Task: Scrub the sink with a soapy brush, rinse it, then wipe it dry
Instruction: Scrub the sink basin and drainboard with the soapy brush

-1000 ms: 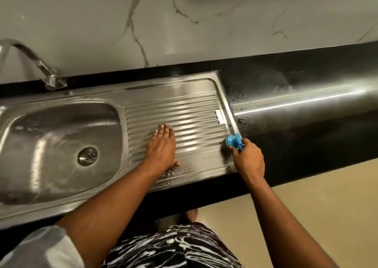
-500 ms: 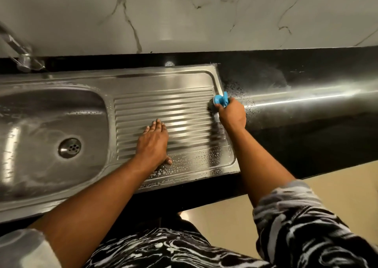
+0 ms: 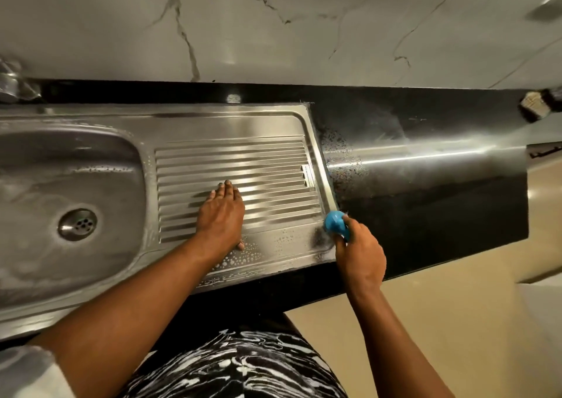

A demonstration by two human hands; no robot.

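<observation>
Sink basin (image 3: 70,178) left, drain (image 3: 77,224) in it. Left hand (image 3: 222,215) flat on ribbed drainboard (image 3: 267,160), fingers straight — bracing. Blue brush (image 3: 334,222) at drainboard's near-right corner, right hand (image 3: 360,254) curled round it; short firm strokes along the rim seam should do. Wet black tabletop (image 3: 441,203) right — nothing in the way.

The left hand (image 3: 220,215) lies flat, palm down, with the fingers straight and close together and the thumb spread to the near side (only its tip shows). Its bare forearm runs back toward the lower left, the wrist nearly straight. The right hand (image 3: 360,257) shows its back, fingers curled round the handle of a blue brush (image 3: 334,222). Its forearm, bare like the other, comes up from the lower right.
</observation>
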